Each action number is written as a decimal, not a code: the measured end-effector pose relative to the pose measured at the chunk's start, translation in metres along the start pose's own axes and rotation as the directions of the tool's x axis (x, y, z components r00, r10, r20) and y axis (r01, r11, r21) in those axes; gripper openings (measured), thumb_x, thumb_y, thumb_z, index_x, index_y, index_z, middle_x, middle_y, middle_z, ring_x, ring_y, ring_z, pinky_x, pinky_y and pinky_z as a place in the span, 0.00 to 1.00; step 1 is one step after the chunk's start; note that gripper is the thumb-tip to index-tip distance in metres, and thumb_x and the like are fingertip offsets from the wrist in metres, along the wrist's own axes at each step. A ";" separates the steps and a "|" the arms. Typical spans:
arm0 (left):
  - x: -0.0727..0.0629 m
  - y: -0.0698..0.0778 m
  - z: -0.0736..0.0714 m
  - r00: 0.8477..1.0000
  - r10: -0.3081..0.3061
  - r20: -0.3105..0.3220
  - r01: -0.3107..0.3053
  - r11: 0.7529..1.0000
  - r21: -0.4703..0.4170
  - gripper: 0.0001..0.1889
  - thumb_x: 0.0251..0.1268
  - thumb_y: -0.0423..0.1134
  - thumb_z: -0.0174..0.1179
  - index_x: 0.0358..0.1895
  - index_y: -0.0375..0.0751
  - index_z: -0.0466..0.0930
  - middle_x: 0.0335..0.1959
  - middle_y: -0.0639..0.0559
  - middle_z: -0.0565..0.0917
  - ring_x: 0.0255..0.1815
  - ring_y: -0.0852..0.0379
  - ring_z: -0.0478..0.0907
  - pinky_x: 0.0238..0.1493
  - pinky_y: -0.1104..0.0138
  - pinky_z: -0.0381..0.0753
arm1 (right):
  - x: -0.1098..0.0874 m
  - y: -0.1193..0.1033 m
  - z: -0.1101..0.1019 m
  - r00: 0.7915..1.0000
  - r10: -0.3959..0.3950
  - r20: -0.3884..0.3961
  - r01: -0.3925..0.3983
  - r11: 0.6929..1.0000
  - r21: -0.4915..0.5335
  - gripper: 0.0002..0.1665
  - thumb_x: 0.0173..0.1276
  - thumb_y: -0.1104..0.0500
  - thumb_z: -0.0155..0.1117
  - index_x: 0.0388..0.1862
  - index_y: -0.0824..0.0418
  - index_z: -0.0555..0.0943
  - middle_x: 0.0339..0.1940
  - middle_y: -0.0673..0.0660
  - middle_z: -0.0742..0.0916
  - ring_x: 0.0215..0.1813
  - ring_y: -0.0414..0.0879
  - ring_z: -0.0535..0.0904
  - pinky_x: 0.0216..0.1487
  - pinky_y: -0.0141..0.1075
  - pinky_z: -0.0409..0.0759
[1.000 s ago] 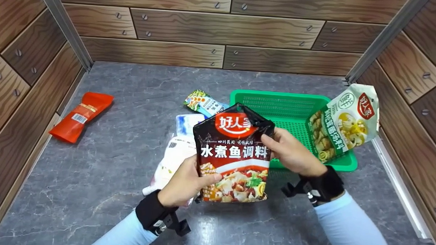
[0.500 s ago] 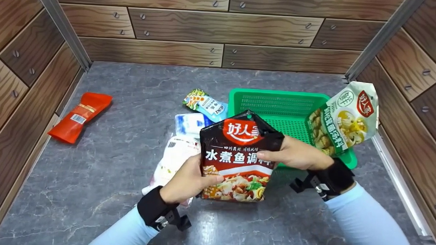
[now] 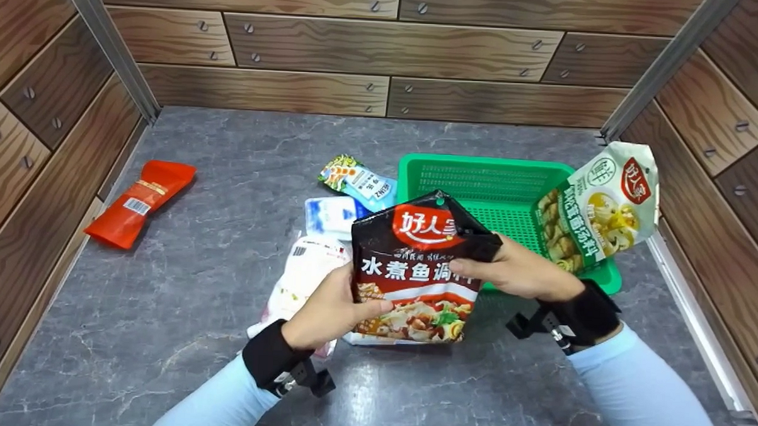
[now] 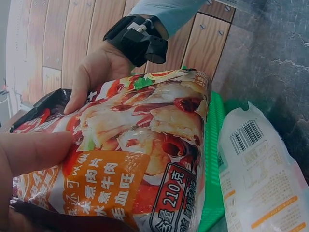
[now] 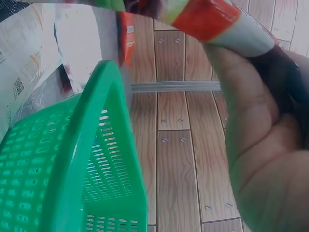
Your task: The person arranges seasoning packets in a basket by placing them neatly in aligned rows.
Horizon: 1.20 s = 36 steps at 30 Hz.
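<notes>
Both hands hold a black and red seasoning pouch with a food picture on its front. My left hand grips its left edge, thumb flat over the printed front. The right hand pinches the upper right edge, with the thumb across the lettering and the fingers hidden behind. The pouch overlaps the near left part of a green basket in the head view. A thin white edge shows beneath the pouch's lower end. In the left wrist view, a whitish pouch with a barcode lies beside the held one.
A green and cream pouch leans out of the basket's right side. Left of the basket are a light blue sachet, a blue and white packet and a white bag. Far left lies a red packet. Wood-patterned walls enclose the table.
The held pouch has shifted a little to the right and tilted. My right hand has moved right, its thumb now lower and farther across the front. A white edge has appeared below the pouch.
</notes>
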<state>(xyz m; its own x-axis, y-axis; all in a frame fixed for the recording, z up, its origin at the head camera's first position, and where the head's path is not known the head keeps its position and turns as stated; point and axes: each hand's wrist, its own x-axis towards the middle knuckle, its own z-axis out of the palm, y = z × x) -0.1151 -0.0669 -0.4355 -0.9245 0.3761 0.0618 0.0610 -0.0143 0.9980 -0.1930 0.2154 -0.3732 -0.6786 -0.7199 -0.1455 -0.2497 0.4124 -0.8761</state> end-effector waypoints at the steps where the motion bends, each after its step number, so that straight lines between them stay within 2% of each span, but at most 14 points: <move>1: 0.000 0.000 0.000 1.000 0.001 -0.002 0.000 1.000 0.005 0.29 0.59 0.33 0.67 0.64 0.42 0.69 0.53 0.49 0.80 0.52 0.53 0.79 0.54 0.60 0.78 | 0.000 -0.001 0.000 1.000 -0.006 0.002 0.006 1.000 0.001 0.31 0.73 0.49 0.57 0.73 0.44 0.62 0.78 0.39 0.46 0.73 0.44 0.52 0.58 0.32 0.69; 2: 0.000 0.000 0.000 1.000 0.000 -0.002 0.000 1.000 0.011 0.29 0.59 0.34 0.67 0.64 0.42 0.69 0.53 0.49 0.81 0.52 0.53 0.79 0.54 0.60 0.78 | 0.001 -0.001 0.000 1.000 -0.013 0.005 0.013 1.000 0.001 0.34 0.73 0.49 0.57 0.75 0.43 0.59 0.78 0.38 0.46 0.74 0.44 0.51 0.59 0.32 0.69; 4: 0.000 -0.001 0.000 1.000 0.000 -0.002 0.000 1.000 0.018 0.28 0.60 0.35 0.67 0.64 0.42 0.69 0.53 0.49 0.81 0.52 0.53 0.79 0.54 0.60 0.78 | 0.001 -0.003 0.001 1.000 -0.023 0.007 0.023 1.000 0.005 0.43 0.73 0.50 0.57 0.77 0.36 0.44 0.78 0.37 0.46 0.76 0.41 0.48 0.63 0.32 0.67; 6: 0.000 -0.001 -0.001 1.000 0.004 -0.004 -0.003 0.999 0.034 0.28 0.61 0.36 0.67 0.64 0.41 0.69 0.53 0.49 0.81 0.52 0.54 0.79 0.54 0.60 0.78 | 0.001 -0.004 0.002 1.000 -0.023 -0.004 0.023 1.000 0.003 0.43 0.73 0.49 0.57 0.77 0.36 0.45 0.78 0.37 0.47 0.76 0.41 0.49 0.63 0.31 0.67; 7: 0.000 -0.002 -0.001 1.000 0.008 -0.006 -0.008 0.999 0.048 0.28 0.61 0.37 0.66 0.64 0.42 0.69 0.54 0.49 0.81 0.52 0.54 0.79 0.54 0.60 0.77 | 0.000 -0.005 0.002 1.000 -0.023 -0.012 0.023 1.000 0.000 0.42 0.72 0.49 0.58 0.77 0.37 0.47 0.78 0.37 0.48 0.75 0.41 0.50 0.63 0.31 0.67; 9: 0.000 -0.002 -0.002 1.000 0.023 -0.012 -0.022 0.997 0.080 0.28 0.62 0.38 0.66 0.65 0.41 0.68 0.54 0.49 0.80 0.53 0.55 0.78 0.55 0.60 0.77 | -0.002 -0.006 0.001 0.999 -0.015 -0.029 0.015 1.000 -0.001 0.32 0.72 0.48 0.58 0.73 0.44 0.63 0.78 0.39 0.49 0.74 0.42 0.52 0.61 0.32 0.68; 11: 0.000 -0.003 -0.003 0.999 0.034 -0.025 -0.031 0.994 0.107 0.28 0.63 0.39 0.65 0.65 0.41 0.68 0.55 0.48 0.80 0.53 0.55 0.78 0.55 0.60 0.77 | -0.004 -0.008 0.000 0.999 -0.006 -0.048 0.006 1.000 -0.006 0.26 0.72 0.48 0.58 0.67 0.46 0.71 0.78 0.40 0.49 0.76 0.42 0.49 0.62 0.31 0.67; 14: 0.000 -0.004 -0.006 0.998 0.053 -0.045 -0.046 0.989 0.144 0.30 0.62 0.39 0.66 0.66 0.39 0.67 0.55 0.48 0.79 0.54 0.55 0.77 0.55 0.59 0.76 | -0.008 -0.010 -0.004 0.998 0.008 -0.068 -0.009 1.000 -0.011 0.22 0.72 0.47 0.58 0.64 0.46 0.74 0.78 0.41 0.50 0.75 0.42 0.49 0.63 0.33 0.66; 16: 0.000 -0.004 -0.008 0.996 0.061 -0.063 -0.048 0.982 0.185 0.30 0.62 0.40 0.66 0.65 0.38 0.67 0.54 0.48 0.79 0.54 0.55 0.76 0.56 0.58 0.75 | -0.009 -0.011 -0.008 0.997 0.004 -0.082 -0.005 1.000 -0.014 0.31 0.72 0.48 0.57 0.73 0.40 0.63 0.78 0.41 0.52 0.76 0.43 0.50 0.66 0.34 0.65; 20: 0.002 -0.006 -0.011 0.992 0.069 -0.103 -0.036 0.955 0.295 0.29 0.60 0.43 0.67 0.62 0.37 0.69 0.52 0.48 0.78 0.56 0.52 0.73 0.58 0.53 0.71 | -0.013 -0.015 -0.014 0.991 -0.016 -0.134 0.013 1.000 -0.021 0.42 0.73 0.50 0.57 0.77 0.35 0.47 0.77 0.42 0.55 0.75 0.44 0.54 0.67 0.32 0.64; 24: 0.005 -0.008 -0.014 0.994 0.015 -0.108 0.018 0.953 0.302 0.29 0.63 0.44 0.64 0.64 0.35 0.66 0.56 0.43 0.75 0.58 0.45 0.71 0.56 0.49 0.71 | -0.018 -0.020 -0.020 0.977 -0.059 -0.206 0.055 0.998 -0.025 0.47 0.73 0.53 0.58 0.77 0.33 0.39 0.78 0.42 0.54 0.75 0.44 0.54 0.66 0.26 0.62; 28: 0.010 -0.012 -0.016 0.993 -0.081 -0.083 0.100 0.960 0.262 0.29 0.68 0.43 0.60 0.66 0.33 0.63 0.57 0.41 0.74 0.55 0.45 0.72 0.52 0.54 0.75 | -0.024 -0.023 -0.027 0.963 -0.068 -0.263 0.074 0.997 0.015 0.48 0.73 0.56 0.57 0.77 0.33 0.39 0.77 0.47 0.59 0.73 0.47 0.60 0.64 0.28 0.67; 33: 0.018 -0.014 -0.014 0.988 -0.140 -0.071 0.153 0.960 0.234 0.27 0.70 0.43 0.58 0.65 0.31 0.65 0.49 0.42 0.77 0.46 0.47 0.76 0.44 0.61 0.77 | -0.031 -0.021 -0.037 0.937 -0.031 -0.349 0.068 0.993 0.095 0.44 0.73 0.57 0.57 0.78 0.37 0.45 0.70 0.57 0.70 0.64 0.49 0.72 0.58 0.33 0.74; 36: 0.025 -0.014 -0.010 0.986 -0.150 -0.074 0.164 0.956 0.243 0.24 0.70 0.43 0.58 0.62 0.31 0.68 0.42 0.42 0.79 0.39 0.43 0.78 0.37 0.63 0.77 | -0.035 -0.019 -0.044 0.909 0.007 -0.417 0.058 0.988 0.145 0.39 0.73 0.56 0.58 0.77 0.43 0.53 0.67 0.59 0.73 0.61 0.48 0.75 0.55 0.32 0.76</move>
<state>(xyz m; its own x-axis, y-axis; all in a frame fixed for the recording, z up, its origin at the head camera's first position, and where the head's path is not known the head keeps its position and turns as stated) -0.1426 -0.0663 -0.4481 -0.9484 0.3045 -0.0884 -0.0021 0.2728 0.9621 -0.1946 0.2577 -0.3315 -0.9067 -0.4185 0.0530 -0.1863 0.2845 -0.9404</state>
